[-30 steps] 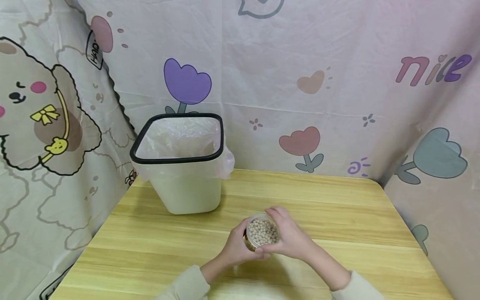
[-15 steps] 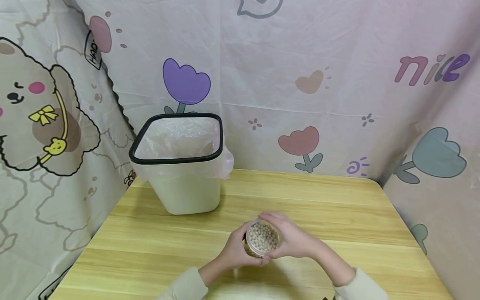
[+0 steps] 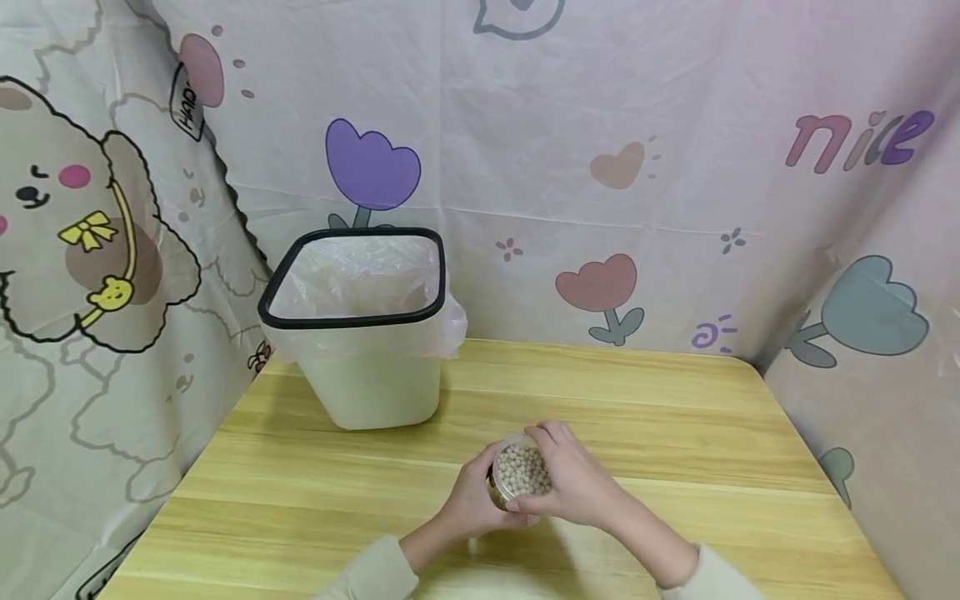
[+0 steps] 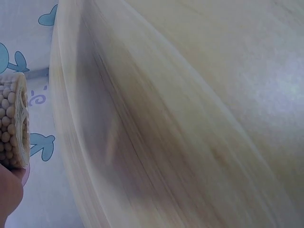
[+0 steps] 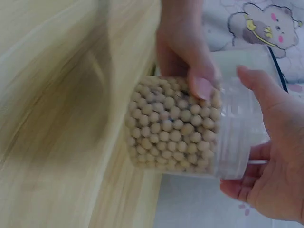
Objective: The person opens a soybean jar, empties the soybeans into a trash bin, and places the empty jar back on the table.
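Observation:
A clear round jar [image 3: 520,468] packed with small beige balls is held over the wooden table, its top tilted up toward the head camera. My left hand [image 3: 471,503] grips the side of the jar's body, its thumb lying along the near side. On the jar's top rim, my right hand [image 3: 576,480] curls its fingers at the far side and its thumb at the near side. In the right wrist view the clear threaded-looking top [image 5: 235,128] lies between that thumb and fingers. Only part of the jar [image 4: 10,123] shows at the left edge of the left wrist view.
A cream trash bin [image 3: 378,379] with a black rim and a pale plastic liner stands at the back left of the wooden table [image 3: 637,417]. Printed cloth [image 3: 517,150] hangs behind the table and along both sides.
The right hand's fingers turned leftward round the jar's top, then came back to the right. My left hand keeps its grip, and the jar stays nearly in place.

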`<action>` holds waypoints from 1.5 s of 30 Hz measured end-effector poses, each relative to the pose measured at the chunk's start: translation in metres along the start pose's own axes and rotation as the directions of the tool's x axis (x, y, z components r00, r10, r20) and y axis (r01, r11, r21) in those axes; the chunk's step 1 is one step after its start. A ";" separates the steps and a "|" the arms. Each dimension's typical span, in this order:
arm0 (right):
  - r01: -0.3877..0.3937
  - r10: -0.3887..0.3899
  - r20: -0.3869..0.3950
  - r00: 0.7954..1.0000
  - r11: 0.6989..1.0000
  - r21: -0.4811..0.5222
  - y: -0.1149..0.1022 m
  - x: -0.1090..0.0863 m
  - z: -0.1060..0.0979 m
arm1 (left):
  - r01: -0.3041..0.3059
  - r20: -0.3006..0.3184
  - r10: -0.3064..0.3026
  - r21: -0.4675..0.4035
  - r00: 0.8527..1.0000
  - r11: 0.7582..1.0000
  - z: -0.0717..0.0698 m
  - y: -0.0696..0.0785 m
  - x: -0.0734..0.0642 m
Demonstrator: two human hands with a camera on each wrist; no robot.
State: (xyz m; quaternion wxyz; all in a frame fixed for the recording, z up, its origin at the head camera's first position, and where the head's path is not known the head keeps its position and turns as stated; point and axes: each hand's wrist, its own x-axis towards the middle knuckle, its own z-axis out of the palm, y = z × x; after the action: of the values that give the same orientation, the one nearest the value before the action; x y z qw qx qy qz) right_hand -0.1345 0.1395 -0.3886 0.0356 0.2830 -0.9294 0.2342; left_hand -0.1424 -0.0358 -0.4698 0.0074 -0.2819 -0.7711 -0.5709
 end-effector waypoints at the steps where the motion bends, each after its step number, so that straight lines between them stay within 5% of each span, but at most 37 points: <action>1: 0.013 -0.013 0.025 1.000 0.999 0.029 0.001 0.000 -0.001 | 0.002 0.006 -0.002 -0.003 1.000 1.000 0.000 0.000 -0.001; 6: 0.084 -0.100 0.113 0.989 0.987 0.140 0.004 -0.002 -0.007 | 0.015 0.009 -0.015 0.003 1.000 1.000 -0.001 -0.002 -0.002; 15: 0.037 -0.038 -0.018 0.999 0.998 -0.045 -0.003 -0.001 0.002 | -0.040 -0.002 0.040 0.038 0.999 0.998 -0.002 -0.003 -0.003; 25: 0.041 -0.063 0.114 0.991 0.980 0.192 0.000 0.002 -0.013 | -0.007 0.045 0.007 0.010 0.999 1.000 -0.001 -0.005 -0.007; 45: -0.002 0.037 -0.147 0.988 0.973 0.230 0.036 -0.014 -0.013 | 0.108 -0.113 -0.104 0.031 0.988 0.994 -0.021 -0.004 -0.013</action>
State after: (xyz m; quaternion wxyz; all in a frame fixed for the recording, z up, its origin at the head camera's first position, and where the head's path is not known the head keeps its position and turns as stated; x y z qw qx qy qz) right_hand -0.1435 0.1786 -0.3950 0.0702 0.2575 -0.8935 0.3611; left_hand -0.1395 -0.0608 -0.4707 0.0253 -0.2080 -0.7939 -0.5708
